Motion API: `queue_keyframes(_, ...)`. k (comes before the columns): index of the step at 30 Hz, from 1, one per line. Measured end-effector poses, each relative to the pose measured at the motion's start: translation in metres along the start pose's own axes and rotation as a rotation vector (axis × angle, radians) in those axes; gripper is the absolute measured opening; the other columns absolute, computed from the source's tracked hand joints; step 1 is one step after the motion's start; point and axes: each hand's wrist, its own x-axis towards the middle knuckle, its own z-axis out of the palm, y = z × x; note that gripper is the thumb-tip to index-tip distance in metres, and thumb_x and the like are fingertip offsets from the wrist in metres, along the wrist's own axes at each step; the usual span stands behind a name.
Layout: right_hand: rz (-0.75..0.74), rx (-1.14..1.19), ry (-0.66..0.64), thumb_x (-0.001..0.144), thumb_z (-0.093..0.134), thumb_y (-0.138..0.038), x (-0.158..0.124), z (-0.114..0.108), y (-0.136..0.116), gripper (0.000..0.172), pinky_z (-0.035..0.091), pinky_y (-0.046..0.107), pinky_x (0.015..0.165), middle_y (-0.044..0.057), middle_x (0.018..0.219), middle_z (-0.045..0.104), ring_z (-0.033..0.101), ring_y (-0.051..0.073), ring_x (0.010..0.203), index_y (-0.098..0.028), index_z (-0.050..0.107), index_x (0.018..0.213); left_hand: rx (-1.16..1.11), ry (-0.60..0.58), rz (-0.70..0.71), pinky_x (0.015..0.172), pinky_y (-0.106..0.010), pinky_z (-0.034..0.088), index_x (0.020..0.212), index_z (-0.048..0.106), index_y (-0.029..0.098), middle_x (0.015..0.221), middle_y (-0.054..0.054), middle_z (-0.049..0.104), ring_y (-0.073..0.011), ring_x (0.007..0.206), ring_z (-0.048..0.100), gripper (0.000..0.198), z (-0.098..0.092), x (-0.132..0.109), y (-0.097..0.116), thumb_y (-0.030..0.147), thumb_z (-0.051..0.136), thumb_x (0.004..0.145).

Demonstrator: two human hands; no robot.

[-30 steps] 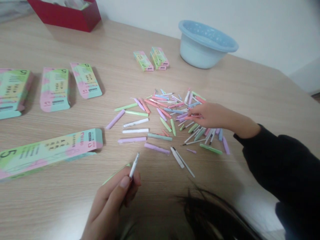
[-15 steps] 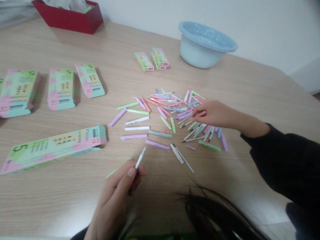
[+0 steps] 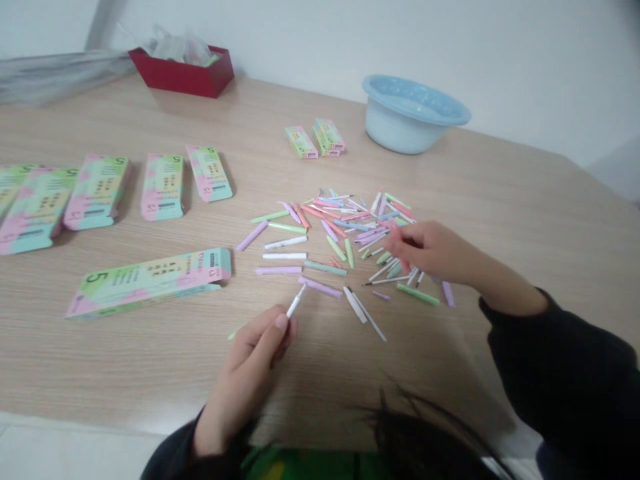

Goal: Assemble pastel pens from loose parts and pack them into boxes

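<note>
My left hand (image 3: 257, 347) is closed around a slim white pen (image 3: 296, 301), its narrow tip pointing up and away from me. A bit of light green (image 3: 231, 335) shows beside that hand, mostly hidden by it. Over the right side of a loose heap of pastel pen parts and white refills (image 3: 370, 230), my right hand (image 3: 425, 248) pinches a pink pen piece (image 3: 388, 225), partly covered by the fingers. Between the hands lie a purple barrel (image 3: 321, 287), a whitish barrel (image 3: 355, 305) and a white refill (image 3: 369, 317) with a dark tip.
An opened pastel carton (image 3: 155, 283) lies at the left, with several similar cartons (image 3: 163, 187) in a row behind it. Small boxes (image 3: 301, 143) stand farther back, near a light blue basin (image 3: 413, 120). A red box (image 3: 187, 75) holding clear plastic sits at the back left.
The view has shifted, showing more of the left cartons. My right hand has lifted slightly from the heap with the pink piece. My left hand still holds the white pen.
</note>
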Motion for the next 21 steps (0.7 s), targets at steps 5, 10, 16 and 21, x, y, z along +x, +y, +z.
queue_keyframes(5, 0.074, -0.320, -0.086, 0.094, 0.049, -0.043, 0.036, 0.022, 0.027, 0.047, 0.028, 0.030, 0.055, 0.000, 0.052, 0.052, 0.046, 0.013, 0.053, -0.020, 0.047, 0.053, -0.039, 0.018, 0.004, 0.056, -0.029, 0.026, 0.067, 0.049, 0.020, 0.060, 0.005, 0.034, -0.0133, 0.057, 0.029, 0.048, -0.002, 0.000, -0.004, 0.053, 0.048, 0.101)
queue_keyframes(10, 0.134, -0.377, -0.121, 0.094, 0.048, -0.053, 0.044, 0.034, 0.028, 0.049, 0.030, 0.030, 0.058, 0.005, 0.062, 0.064, 0.057, 0.019, 0.063, -0.020, 0.063, 0.061, 0.006, 0.019, -0.038, 0.057, -0.029, 0.027, 0.068, 0.052, 0.020, 0.061, 0.004, 0.037, -0.0141, 0.059, 0.031, 0.048, -0.001, -0.003, 0.000, 0.057, 0.049, 0.099)
queue_keyframes(16, 0.168, -0.426, 0.012, 0.094, 0.050, -0.042, 0.065, 0.026, -0.009, 0.033, 0.032, 0.030, 0.059, 0.010, 0.088, 0.076, 0.067, 0.024, 0.079, -0.020, 0.075, 0.094, 0.042, 0.045, -0.129, 0.062, -0.031, 0.029, 0.071, 0.056, 0.020, 0.067, 0.001, 0.042, -0.0179, 0.069, 0.040, 0.047, 0.004, -0.008, 0.012, 0.057, 0.049, 0.098)
queue_keyframes(21, 0.059, -0.431, -0.009, 0.094, 0.048, -0.031, 0.107, 0.037, -0.023, 0.033, 0.033, 0.030, 0.059, 0.013, 0.091, 0.077, 0.066, 0.021, 0.077, -0.015, 0.076, 0.089, 0.049, 0.040, -0.134, 0.066, -0.031, 0.032, 0.073, 0.057, 0.020, 0.073, -0.001, 0.049, -0.0210, 0.080, 0.048, 0.045, 0.005, -0.009, 0.014, 0.057, 0.050, 0.098)
